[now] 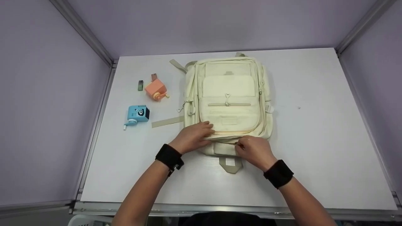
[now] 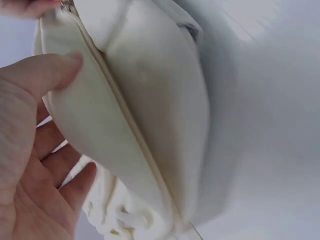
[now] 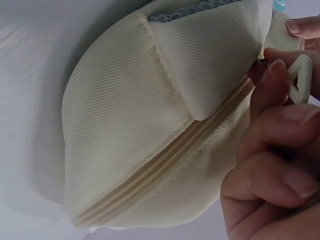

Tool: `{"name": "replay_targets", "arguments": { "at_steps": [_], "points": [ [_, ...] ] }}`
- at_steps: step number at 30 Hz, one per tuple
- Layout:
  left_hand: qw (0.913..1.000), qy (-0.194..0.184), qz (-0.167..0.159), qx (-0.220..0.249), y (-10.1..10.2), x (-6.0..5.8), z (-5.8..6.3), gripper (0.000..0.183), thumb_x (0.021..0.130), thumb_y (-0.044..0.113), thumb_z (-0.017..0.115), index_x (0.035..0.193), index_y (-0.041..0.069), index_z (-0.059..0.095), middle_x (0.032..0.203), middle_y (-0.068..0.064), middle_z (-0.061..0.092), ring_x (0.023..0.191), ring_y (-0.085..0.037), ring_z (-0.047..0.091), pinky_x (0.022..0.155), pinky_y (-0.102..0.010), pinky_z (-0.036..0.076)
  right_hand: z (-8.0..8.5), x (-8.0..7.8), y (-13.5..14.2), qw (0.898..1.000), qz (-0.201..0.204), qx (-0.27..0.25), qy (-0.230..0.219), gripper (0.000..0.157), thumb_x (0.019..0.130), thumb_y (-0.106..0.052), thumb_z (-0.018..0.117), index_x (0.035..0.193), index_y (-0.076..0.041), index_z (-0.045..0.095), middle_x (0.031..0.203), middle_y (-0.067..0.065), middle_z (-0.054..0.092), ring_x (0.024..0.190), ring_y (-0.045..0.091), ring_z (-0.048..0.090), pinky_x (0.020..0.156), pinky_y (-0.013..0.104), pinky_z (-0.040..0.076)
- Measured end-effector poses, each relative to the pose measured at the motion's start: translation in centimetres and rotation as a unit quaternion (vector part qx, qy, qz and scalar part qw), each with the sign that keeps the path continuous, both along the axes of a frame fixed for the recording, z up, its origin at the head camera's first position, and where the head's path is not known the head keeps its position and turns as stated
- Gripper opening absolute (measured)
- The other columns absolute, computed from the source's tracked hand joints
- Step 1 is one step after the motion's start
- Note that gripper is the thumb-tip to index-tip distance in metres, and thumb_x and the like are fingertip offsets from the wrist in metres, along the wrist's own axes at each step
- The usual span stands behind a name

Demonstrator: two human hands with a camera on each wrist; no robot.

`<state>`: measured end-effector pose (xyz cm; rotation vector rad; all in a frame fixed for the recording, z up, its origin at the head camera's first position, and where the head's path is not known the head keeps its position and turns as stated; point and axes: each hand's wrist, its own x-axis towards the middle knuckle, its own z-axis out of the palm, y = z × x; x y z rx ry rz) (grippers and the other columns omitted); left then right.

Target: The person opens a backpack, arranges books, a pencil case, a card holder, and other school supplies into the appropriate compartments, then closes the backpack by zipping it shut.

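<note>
A cream backpack [image 1: 230, 114] lies flat on the white table, its grey-green carry loop [image 1: 231, 169] toward the person. The left hand [image 1: 195, 136] grips the near edge of the bag, thumb on the fabric [image 2: 95, 105] and fingers behind it in the left wrist view. A zipper [image 2: 127, 107] runs along that edge. Close to the left fingers, the right hand [image 1: 255, 150] pinches the zipper's slider. Its pale triangular pull [image 3: 301, 80] shows between the curled fingers in the right wrist view. Zipper teeth [image 3: 150, 175] run away from that hand in two joined rows.
Left of the bag lie an orange crank sharpener-like box [image 1: 156, 89], a blue one [image 1: 138, 113] with a crank, a small green block [image 1: 140, 85] and a small reddish block [image 1: 154, 77]. A strap [image 1: 167, 121] sticks out leftward. Purple walls [image 1: 220, 25] enclose the table.
</note>
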<state>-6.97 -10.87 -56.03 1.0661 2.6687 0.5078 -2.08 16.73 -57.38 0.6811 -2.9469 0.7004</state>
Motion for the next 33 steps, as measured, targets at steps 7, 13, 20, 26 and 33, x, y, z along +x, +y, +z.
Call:
{"name": "replay_targets", "arguments": {
  "at_steps": [7, 13, 20, 26, 33],
  "points": [
    [0.9995, 0.018, 0.024, 0.011, -0.1, -0.3, -0.5, 0.025, 0.106, 0.029, 0.058, 0.124, 0.016, 0.070, 0.139, -0.005, 0.064, 0.134, -0.020, 0.054, 0.102, -0.040, 0.050, 0.1, 0.0, 0.6, 1.000, -0.009, -0.009, -0.010, 0.020, 0.086, -0.013, 0.071, 0.068, -0.022, 0.067, 0.063, -0.013, 0.052, 0.055, 0.006, 0.045, 0.049, 0.031, 0.040],
    [0.9989, 0.040, 0.022, -0.002, 2.2, -0.9, 0.0, 0.022, 0.107, 0.032, 0.055, 0.099, 0.016, 0.067, 0.090, 0.004, 0.067, 0.082, -0.013, 0.065, 0.072, -0.035, 0.053, 0.4, -0.2, 2.2, 0.999, -0.032, -0.014, -0.019, 0.019, 0.086, -0.012, 0.072, 0.069, -0.020, 0.068, 0.064, -0.011, 0.053, 0.055, 0.008, 0.046, 0.049, 0.033, 0.040],
    [0.9993, -0.006, 0.035, 0.014, 4.6, -1.7, 0.2, 0.030, 0.108, 0.032, 0.053, 0.083, 0.017, 0.056, 0.067, 0.007, 0.045, 0.062, -0.012, 0.047, 0.062, -0.030, 0.042, 0.6, -0.9, 4.3, 0.997, -0.064, -0.015, -0.029, 0.027, 0.088, -0.012, 0.068, 0.064, -0.022, 0.060, 0.061, -0.010, 0.050, 0.053, 0.010, 0.046, 0.048, 0.032, 0.038],
    [0.9995, 0.003, 0.026, 0.018, 5.8, -2.3, -0.1, 0.033, 0.110, 0.031, 0.050, 0.081, 0.016, 0.052, 0.066, 0.007, 0.041, 0.061, -0.013, 0.045, 0.060, -0.030, 0.039, 0.9, -1.3, 4.9, 0.996, -0.081, -0.006, -0.027, 0.027, 0.087, -0.011, 0.066, 0.063, -0.021, 0.060, 0.060, -0.009, 0.052, 0.052, 0.012, 0.048, 0.048, 0.033, 0.039],
    [0.9996, -0.016, 0.023, 0.004, 6.0, -2.8, 0.3, 0.034, 0.109, 0.033, 0.051, 0.079, 0.017, 0.051, 0.067, 0.006, 0.042, 0.063, -0.014, 0.046, 0.062, -0.032, 0.041, 1.2, -1.2, 4.3, 0.997, -0.077, -0.009, -0.028, 0.030, 0.087, -0.011, 0.067, 0.060, -0.021, 0.059, 0.057, -0.010, 0.051, 0.051, 0.011, 0.047, 0.047, 0.033, 0.038]
  ]
}}
